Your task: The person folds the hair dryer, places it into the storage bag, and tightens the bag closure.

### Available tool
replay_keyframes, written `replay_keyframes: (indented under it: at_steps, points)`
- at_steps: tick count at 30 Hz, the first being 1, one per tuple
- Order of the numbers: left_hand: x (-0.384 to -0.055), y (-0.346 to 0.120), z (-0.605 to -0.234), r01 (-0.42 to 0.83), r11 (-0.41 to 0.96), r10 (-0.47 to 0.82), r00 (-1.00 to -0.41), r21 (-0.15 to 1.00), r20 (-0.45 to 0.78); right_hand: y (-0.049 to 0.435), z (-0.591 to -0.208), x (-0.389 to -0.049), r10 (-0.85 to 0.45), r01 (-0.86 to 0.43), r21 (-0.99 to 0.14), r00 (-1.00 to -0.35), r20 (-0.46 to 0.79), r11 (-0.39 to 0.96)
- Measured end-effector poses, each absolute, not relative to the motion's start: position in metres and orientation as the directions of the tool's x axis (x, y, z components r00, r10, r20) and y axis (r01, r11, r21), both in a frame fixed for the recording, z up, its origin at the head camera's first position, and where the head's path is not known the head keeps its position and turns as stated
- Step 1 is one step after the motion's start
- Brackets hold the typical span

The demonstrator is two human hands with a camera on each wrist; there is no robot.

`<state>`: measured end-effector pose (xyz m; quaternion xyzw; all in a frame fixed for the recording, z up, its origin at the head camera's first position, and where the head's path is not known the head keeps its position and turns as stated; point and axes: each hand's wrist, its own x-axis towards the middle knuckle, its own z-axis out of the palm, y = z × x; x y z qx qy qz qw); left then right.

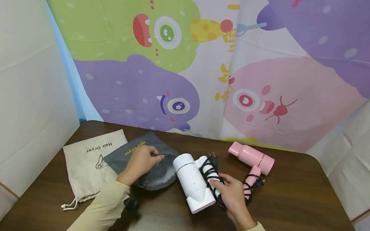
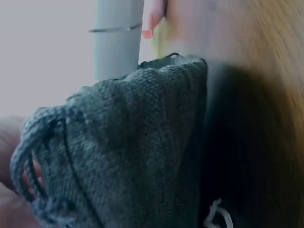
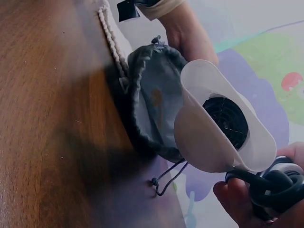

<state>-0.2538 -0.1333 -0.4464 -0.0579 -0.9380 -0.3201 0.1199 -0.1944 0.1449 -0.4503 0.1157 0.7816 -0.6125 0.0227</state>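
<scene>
My left hand (image 1: 141,163) pinches the upper edge of a dark grey drawstring bag (image 1: 157,177) printed "Hair Dryer". In the right wrist view the mouth of this bag (image 3: 159,102) gapes wide. My right hand (image 1: 232,196) grips a white hair dryer (image 1: 193,182) by its folded handle, which has a black cord (image 1: 210,171) wound around it. The dryer's rear end is right beside the bag's mouth, while its flared nozzle (image 3: 209,137) points back toward me. Gathered grey cloth (image 2: 133,128) fills much of the left wrist view.
Flat on the brown table (image 1: 283,226), at the left, lies a cream drawstring bag (image 1: 88,161), partly under the grey one. Behind my right hand is a pink hair dryer (image 1: 252,157), its cord wrapped around the handle. A cartoon-printed cloth (image 1: 215,56) hangs behind the table.
</scene>
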Motion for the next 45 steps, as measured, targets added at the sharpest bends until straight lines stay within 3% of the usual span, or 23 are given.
replay_keyframes:
  at_steps: [11,22,45]
  points:
    - [-0.252,-0.122,-0.445,0.203,0.768,0.007,-0.951,0.607,0.31,0.143,-0.451,-0.191,0.147,0.211,-0.943,-0.973,-0.177,0.259]
    - [-0.25,-0.111,-0.439,0.165,0.736,-0.037,-0.958,0.657,0.283,0.139,-0.452,-0.188,0.121,0.168,-0.96,-0.982,-0.144,0.222]
    - [-0.249,-0.088,-0.436,0.202,0.717,-0.004,-0.956,0.667,0.294,0.127,-0.457,-0.183,0.078,0.108,-0.963,-0.993,-0.091,0.248]
